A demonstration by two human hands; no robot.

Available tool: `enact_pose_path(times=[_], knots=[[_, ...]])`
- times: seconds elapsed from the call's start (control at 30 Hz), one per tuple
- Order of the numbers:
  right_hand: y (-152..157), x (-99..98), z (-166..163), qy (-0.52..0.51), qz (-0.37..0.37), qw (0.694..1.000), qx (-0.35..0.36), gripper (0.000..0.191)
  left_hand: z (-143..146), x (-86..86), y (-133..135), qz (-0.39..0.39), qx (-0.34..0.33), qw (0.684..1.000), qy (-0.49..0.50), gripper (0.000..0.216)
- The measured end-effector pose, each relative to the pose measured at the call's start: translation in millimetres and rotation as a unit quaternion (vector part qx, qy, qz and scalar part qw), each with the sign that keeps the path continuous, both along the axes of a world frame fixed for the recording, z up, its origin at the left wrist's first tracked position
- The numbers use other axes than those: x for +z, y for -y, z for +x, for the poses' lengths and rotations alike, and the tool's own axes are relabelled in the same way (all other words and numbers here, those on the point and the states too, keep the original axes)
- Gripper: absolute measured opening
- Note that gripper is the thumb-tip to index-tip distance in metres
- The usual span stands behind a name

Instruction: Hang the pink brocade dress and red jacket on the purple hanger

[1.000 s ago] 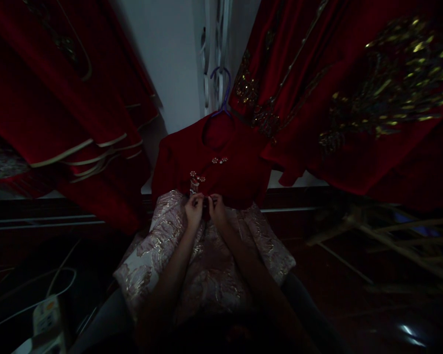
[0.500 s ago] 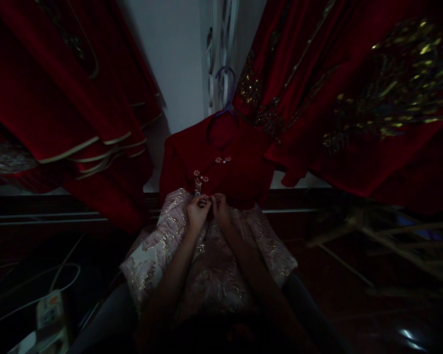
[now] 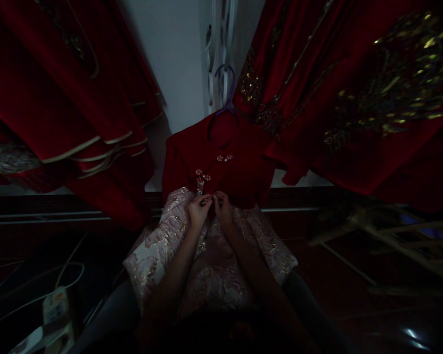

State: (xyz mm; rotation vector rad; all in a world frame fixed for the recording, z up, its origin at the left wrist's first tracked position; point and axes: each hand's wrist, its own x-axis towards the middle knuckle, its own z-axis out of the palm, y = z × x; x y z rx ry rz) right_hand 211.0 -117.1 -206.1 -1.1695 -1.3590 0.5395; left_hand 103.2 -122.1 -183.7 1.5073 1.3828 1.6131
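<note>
A small dress hangs in front of me on a purple hanger point(image 3: 225, 83). Its top is dark red point(image 3: 243, 172) with pearl-like frog fasteners point(image 3: 202, 177), and its skirt is pale pink and gold brocade point(image 3: 221, 265). My left hand point(image 3: 198, 210) and my right hand point(image 3: 223, 209) meet at the waist seam, just below the lower fastener. Both hands are closed in a pinch on a small fastener at the dress front; the piece itself is too small and dark to make out.
Large red garments with gold trim hang at the left point(image 3: 59, 113) and red ones with gold embroidery at the right point(image 3: 354, 98). A power strip point(image 3: 53, 307) with white cables lies on the dark floor at lower left. Pale wooden bars point(image 3: 384, 236) stand at the right.
The view has shifted slightly, so the dress and my hands sit a little further right. My hands stay pinched at the same spot on the waist.
</note>
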Motion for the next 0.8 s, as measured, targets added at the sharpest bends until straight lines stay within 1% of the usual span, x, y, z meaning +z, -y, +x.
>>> enact_pose_path(times=[0.17,0.3,0.4,0.5,0.57,0.67,0.8], knots=[[0,-2.1,3,-0.001,0.002,1.0,-0.016,0.026,0,0.8,-1,0.01,-0.025,0.999,-0.022,0.017],[1,0.8,3,-0.018,0.0,1.0,-0.02,0.027,0,0.7,-2,0.013,-0.019,0.999,-0.029,0.017],[2,4.3,2,-0.038,-0.014,0.999,-0.033,0.031,0,-0.2,-3,0.014,-0.024,0.999,-0.032,0.016],[3,7.8,0,-0.044,-0.02,0.998,-0.026,0.035,2,-2.6,-3,0.012,-0.017,0.999,-0.028,0.016],[4,9.3,-2,-0.039,-0.018,0.999,-0.027,0.032,4,-4.3,-3,0.019,0.004,1.0,-0.024,0.021],[4,9.2,-2,-0.027,-0.014,0.998,-0.057,0.026,5,-5.5,-2,0.034,0.031,0.998,-0.03,0.029],[5,8.1,2,-0.007,-0.011,0.995,-0.095,0.022,5,-3.7,1,0.048,0.017,0.997,-0.066,0.027]])
